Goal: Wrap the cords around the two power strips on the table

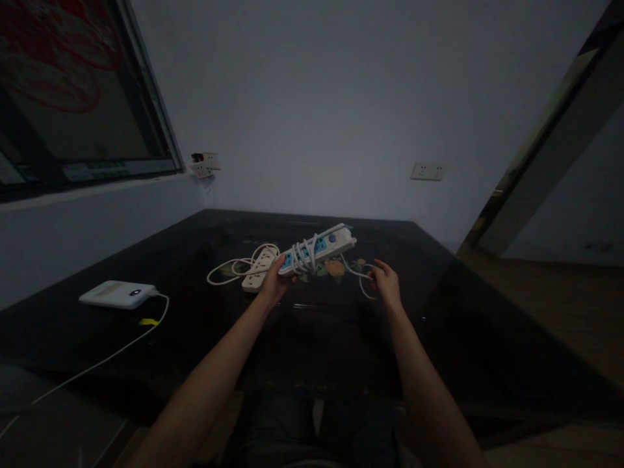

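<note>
My left hand (275, 281) is closed on the near left end of a power strip (333, 242) with blue sockets. The strip is held tilted above the table, its right end higher. Several turns of its light cord (305, 256) wrap around its middle. To the right, my right hand (385, 283) pinches a loose length of that cord, which hangs in a small loop below the fingers. Behind my left hand a second, cream power strip (254, 281) lies on the table, its cord (219, 268) looped loosely to the left; my hand partly hides it.
The dark glossy table (341, 351) has a flower pattern. On its left lies a white power bank (117, 294) with a white cable (117, 353) running off the near edge, beside a yellow scrap (149, 322). Wall sockets (428, 171) sit behind the table; a window (82, 91) is at left.
</note>
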`<state>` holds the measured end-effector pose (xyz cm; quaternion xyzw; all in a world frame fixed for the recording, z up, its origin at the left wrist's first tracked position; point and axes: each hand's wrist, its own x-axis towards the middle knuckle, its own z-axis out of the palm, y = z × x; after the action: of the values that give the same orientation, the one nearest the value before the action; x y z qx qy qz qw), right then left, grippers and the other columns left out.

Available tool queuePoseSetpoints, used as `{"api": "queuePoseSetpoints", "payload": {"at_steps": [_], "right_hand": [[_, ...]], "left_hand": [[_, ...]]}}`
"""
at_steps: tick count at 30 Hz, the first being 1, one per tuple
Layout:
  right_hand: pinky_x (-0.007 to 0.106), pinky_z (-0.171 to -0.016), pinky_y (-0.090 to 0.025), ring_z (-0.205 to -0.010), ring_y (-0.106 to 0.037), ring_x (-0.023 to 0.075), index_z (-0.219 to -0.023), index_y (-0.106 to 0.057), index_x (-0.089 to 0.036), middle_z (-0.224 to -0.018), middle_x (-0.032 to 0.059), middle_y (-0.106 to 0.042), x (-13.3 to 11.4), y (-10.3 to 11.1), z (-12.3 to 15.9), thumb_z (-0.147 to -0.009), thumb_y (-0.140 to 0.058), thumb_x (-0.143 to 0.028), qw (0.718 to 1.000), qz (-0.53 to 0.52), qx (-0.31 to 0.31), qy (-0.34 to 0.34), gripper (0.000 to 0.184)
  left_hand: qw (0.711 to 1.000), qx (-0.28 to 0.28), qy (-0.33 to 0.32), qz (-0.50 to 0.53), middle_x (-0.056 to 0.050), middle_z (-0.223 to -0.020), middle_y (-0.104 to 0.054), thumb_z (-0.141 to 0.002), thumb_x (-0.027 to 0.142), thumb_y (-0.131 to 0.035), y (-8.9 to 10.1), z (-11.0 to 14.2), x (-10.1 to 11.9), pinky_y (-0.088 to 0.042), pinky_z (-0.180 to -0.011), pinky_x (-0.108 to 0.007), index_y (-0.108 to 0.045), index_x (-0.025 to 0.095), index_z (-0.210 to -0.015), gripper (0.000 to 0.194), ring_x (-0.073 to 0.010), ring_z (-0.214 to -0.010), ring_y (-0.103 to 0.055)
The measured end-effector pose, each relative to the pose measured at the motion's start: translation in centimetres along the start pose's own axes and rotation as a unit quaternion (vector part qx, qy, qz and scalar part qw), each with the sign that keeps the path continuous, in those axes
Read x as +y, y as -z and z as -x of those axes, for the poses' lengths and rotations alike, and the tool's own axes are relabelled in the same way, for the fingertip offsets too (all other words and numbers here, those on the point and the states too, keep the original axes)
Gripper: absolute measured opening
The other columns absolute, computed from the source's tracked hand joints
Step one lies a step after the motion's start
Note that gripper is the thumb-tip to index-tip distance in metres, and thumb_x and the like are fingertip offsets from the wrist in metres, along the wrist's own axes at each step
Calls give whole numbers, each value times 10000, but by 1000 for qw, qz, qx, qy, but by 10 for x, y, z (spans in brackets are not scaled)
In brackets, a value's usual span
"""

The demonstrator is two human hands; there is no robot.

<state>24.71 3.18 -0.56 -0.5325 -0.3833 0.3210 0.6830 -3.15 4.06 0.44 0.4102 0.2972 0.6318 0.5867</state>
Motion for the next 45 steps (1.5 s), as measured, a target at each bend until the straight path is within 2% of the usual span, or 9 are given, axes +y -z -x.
{"api": "queuePoseSetpoints", "payload": {"at_steps": [5, 8, 12, 15, 22, 28, 34, 41, 45], "right_hand": [[217, -413, -267, -434, -438, 107, -727, -722, -129, -465, -11, -565, -7, -3, 6, -581, -625, -260, 996, 50, -71, -3, 219], [204, -399, -223, -427, -407, 91, -787, -743, -128, -486, -16, -552, -14, -3, 12, -616, -610, -295, 991, 50, -125, -13, 274], [199, -373, -147, -405, -312, 55, -916, -729, -153, -549, -32, -524, -24, -2, 17, -670, -602, -340, 983, -40, -179, -10, 334], [201, -366, -132, -398, -267, 41, -938, -709, -179, -571, -38, -521, -27, -3, 16, -676, -636, -319, 973, -151, -173, 5, 305], [187, -385, -246, -442, -379, 42, -899, -679, -217, -662, -32, -541, -27, 1, 8, -697, -672, -328, 959, -269, -44, 74, 231], [184, -386, -249, -454, -400, 44, -906, -664, -204, -673, -35, -527, -23, 3, 6, -704, -674, -369, 976, -187, 0, 111, 261], [207, -421, -278, -457, -385, 68, -954, -660, -191, -644, -36, -531, -18, 1, 8, -753, -609, -389, 989, -54, -44, 130, 286], [254, -571, -428, -646, -560, 158, -752, -699, -187, -745, 27, -665, -18, -7, 14, -609, -721, -432, 977, 26, -176, 119, 285], [240, -435, -352, -454, -460, 123, -652, -666, -179, -531, 6, -579, -14, -12, 18, -688, -619, -578, 972, 31, -218, 84, 403]], "left_hand": [[991, 101, -61, -57, -65, -833, -667, -760, 517, -569, 9, -11, -6, -438, -480, -202, -562, 142, -966, 428, -147, -634, -633], [978, 149, -70, -128, -34, -780, -642, -747, 540, -575, 19, -16, -14, -438, -467, -216, -529, 160, -985, 451, -134, -559, -608], [972, 141, -57, -180, -35, -753, -631, -754, 520, -576, 25, -18, -19, -437, -452, -220, -535, 157, -959, 420, -137, -543, -600], [969, 107, -50, -217, -45, -752, -636, -748, 468, -605, 20, -16, -19, -435, -445, -221, -563, 152, -903, 355, -146, -557, -599], [950, -38, -32, -308, -17, -604, -587, -708, 391, -671, 3, -2, -19, -385, -422, -237, -614, 157, -749, 244, -134, -459, -515], [925, -193, -16, -328, 10, -546, -528, -744, 468, -620, -1, 7, -14, -374, -412, -223, -530, 170, -673, 319, -120, -441, -496], [941, -244, 49, -229, 8, -577, -537, -715, 511, -635, -3, 13, -8, -381, -391, -211, -548, 153, -766, 372, -112, -453, -495], [986, -134, 37, -95, -8, -630, -569, -678, 485, -673, -9, 14, -5, -383, -386, -208, -593, 150, -832, 377, -111, -484, -496], [996, -47, -20, -75, -9, -640, -570, -683, 498, -667, -9, 8, -4, -407, -410, -213, -596, 137, -816, 391, -117, -519, -515]]}}
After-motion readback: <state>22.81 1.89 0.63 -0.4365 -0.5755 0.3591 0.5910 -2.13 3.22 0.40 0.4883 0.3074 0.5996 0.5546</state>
